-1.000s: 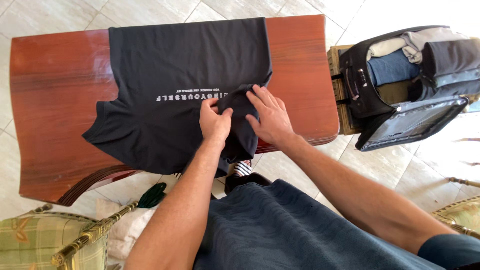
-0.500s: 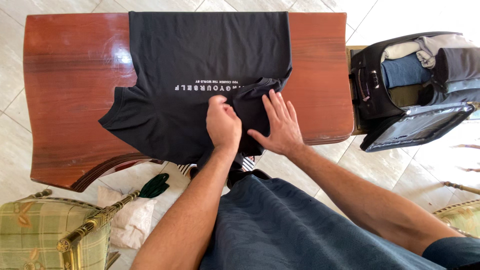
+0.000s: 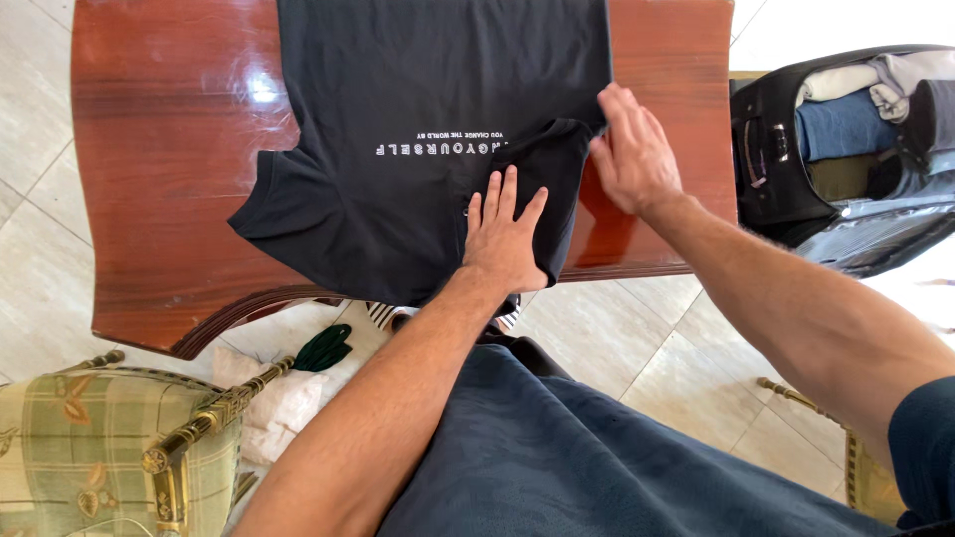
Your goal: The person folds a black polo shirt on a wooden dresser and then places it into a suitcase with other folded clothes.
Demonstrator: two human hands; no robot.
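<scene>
Pressing flat with fingers spread, the left hand [image 3: 505,237] pins the folded sleeve of a soft black T-shirt [image 3: 428,149] near the glossy wooden table's [image 3: 169,179] front edge, while the right hand [image 3: 635,154], fingers together, touches the shirt's right edge, its far hem cut off from view, bare wood showing either side.

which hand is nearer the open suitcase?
Right. The right hand rests at the black T-shirt's right edge, toward the suitcase; the left hand presses the folded sleeve farther away.
</scene>
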